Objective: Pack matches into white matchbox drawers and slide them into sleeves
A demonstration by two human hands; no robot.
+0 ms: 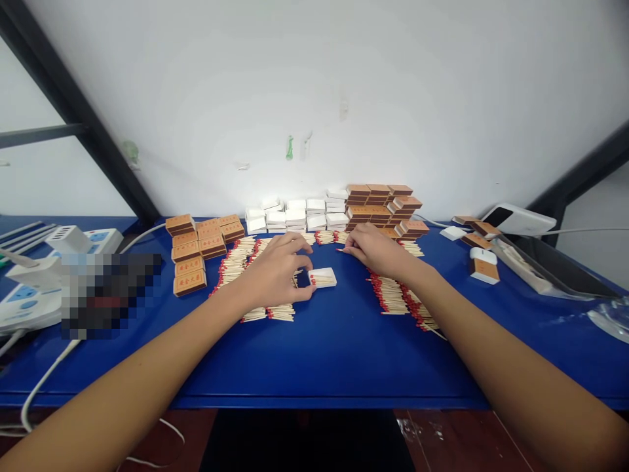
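Observation:
A small white matchbox tray [330,273] with a few matches [321,280] in it lies on the blue table. My left hand [281,269] is curved around the tray's left end, its thumb and finger gripping it. Beyond the tray to the right, my right hand [372,248] pinches a match whose red head [339,250] points left. Beneath and beside my left hand spread rows of loose matches [234,265]. More matches [390,295] lie in rows beside my right wrist, partly hidden by the forearm.
White empty trays [296,214] and stacked brown matchboxes [376,210] line the wall. Another group of matchboxes [190,275] stands at left, near a power strip [103,244] with cables. To the right are loose boxes [484,270], a white device [521,219] and a dark tablet-like object [565,262].

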